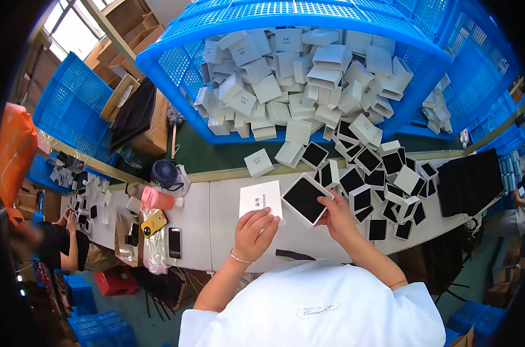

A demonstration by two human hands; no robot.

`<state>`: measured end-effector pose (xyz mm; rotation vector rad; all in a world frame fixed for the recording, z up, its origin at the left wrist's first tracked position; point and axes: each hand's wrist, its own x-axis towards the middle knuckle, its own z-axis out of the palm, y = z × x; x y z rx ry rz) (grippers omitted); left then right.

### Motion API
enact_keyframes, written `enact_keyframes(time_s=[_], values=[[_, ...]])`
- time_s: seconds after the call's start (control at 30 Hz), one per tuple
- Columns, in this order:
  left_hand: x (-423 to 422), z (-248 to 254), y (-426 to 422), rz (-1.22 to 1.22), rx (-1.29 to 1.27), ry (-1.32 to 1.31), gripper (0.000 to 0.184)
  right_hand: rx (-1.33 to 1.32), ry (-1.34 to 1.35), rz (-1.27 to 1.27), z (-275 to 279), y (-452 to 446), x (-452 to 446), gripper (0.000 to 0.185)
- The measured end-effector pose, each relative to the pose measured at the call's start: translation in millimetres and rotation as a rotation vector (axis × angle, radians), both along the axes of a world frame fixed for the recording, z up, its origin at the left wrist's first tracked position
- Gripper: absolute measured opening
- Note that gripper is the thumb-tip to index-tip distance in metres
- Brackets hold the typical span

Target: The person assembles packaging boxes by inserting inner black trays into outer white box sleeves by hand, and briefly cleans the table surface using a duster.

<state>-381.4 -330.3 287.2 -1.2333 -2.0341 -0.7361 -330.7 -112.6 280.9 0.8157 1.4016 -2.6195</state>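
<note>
My left hand [255,236] is closed on the near edge of a white box lid [260,195] with dark printing, its fingers lying over the top. My right hand [336,218] grips a white box base [304,198] lined in black, thumb on its rim and fingers partly hidden beneath. Lid and base are side by side above the table, apart by a narrow gap. Several more black-lined box bases [377,229] lie jumbled right of my right hand. One loose white lid [258,163] rests beyond the printed one.
A blue crate [152,65] full of white lids lies tipped toward me. Black sheets [469,184] are stacked at right. A pink cup [158,199], a fan [164,172], a yellow phone [153,223] and a dark phone [174,243] stand left. Another person's hands [70,218] are far left.
</note>
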Motion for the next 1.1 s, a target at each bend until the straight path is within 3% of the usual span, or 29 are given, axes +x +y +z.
enact_keyframes(time_s=[0.2, 0.37, 0.57, 0.7, 0.8, 1.1], values=[[18.6, 6.8, 11.4, 0.003, -0.105, 0.099, 0.025, 0.139, 0.039, -0.207, -3.2, -13.1, 8.0, 0.040], [16.9, 22.5, 15.4, 0.075, -0.142, 0.156, 0.025, 0.330, 0.024, -0.141, -3.0, -10.7, 19.5, 0.050], [22.0, 5.3, 14.0, -0.114, -0.234, 0.326, 0.024, 0.286, 0.026, -0.076, 1.4, 5.1, 22.4, 0.047], [22.3, 9.2, 19.5, -0.108, -0.167, 0.306, 0.023, 0.325, 0.071, -0.151, 5.0, -9.4, 25.6, 0.043], [26.4, 7.2, 33.2, -0.065, -0.096, 0.276, 0.022, 0.244, 0.142, -0.447, 12.8, -28.0, 17.9, 0.037], [35.4, 2.5, 46.1, 0.016, -0.028, 0.124, 0.025, 0.257, 0.082, -0.536, 11.2, -25.8, 5.2, 0.033]])
